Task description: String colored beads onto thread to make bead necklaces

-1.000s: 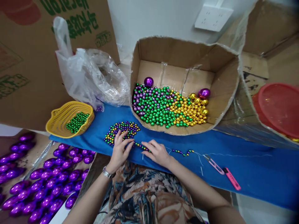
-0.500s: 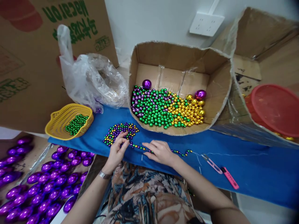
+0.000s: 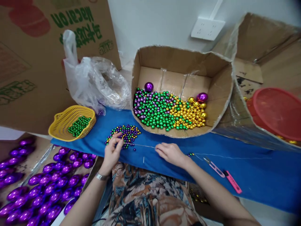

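A thin strand (image 3: 143, 145) runs straight over blue cloth (image 3: 258, 175), pinched by the left hand (image 3: 113, 150) at the fingertips and held in the right hand (image 3: 171, 154), fingers closed. Loose beads (image 3: 128, 133) lie by the left hand; a cardboard box (image 3: 178, 59) stands beyond.

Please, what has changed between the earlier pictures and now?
The right hand has moved right, farther from the left hand. Strung beads, earlier also between them, now show only beyond the right hand; bare thread stretches between both hands. The pink-handled snips, pink tool and yellow basket stayed.
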A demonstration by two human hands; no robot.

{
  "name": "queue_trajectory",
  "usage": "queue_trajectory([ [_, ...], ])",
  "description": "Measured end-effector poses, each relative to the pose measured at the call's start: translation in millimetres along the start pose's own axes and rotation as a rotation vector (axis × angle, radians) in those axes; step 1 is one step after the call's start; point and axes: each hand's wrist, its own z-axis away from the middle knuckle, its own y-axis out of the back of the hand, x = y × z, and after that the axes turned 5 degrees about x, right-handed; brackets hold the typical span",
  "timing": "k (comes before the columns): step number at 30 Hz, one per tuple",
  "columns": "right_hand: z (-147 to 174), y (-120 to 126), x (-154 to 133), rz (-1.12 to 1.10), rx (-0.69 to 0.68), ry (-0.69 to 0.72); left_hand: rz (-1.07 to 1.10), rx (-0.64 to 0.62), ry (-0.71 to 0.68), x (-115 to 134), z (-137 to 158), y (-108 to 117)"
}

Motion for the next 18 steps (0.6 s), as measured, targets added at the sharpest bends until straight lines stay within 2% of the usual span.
queue_trajectory([
  [3,29.3,14.3,35.7,0.111,-0.089,-0.11,-0.033,0.051,0.033,-11.7,-8.0,13.7],
  [6,39.4,23.4,41.8,0.252,-0.115,-0.184,-0.043,0.037,0.003,-11.0,-9.6,12.4],
  [9,29.5,19.5,15.5,0.248,0.001,-0.14,-0.044,-0.004,-0.087,-0.5,-5.3,0.1],
  [13,2.1,-3.2,-25.6,0.124,0.224,-0.04,-0.028,-0.049,-0.161,16.9,0.2,-14.0],
  [18,-4.7,-22.2,-42.3,0.09,0.266,-0.01,-0.029,-0.077,-0.126,36.4,3.9,-14.4],
])
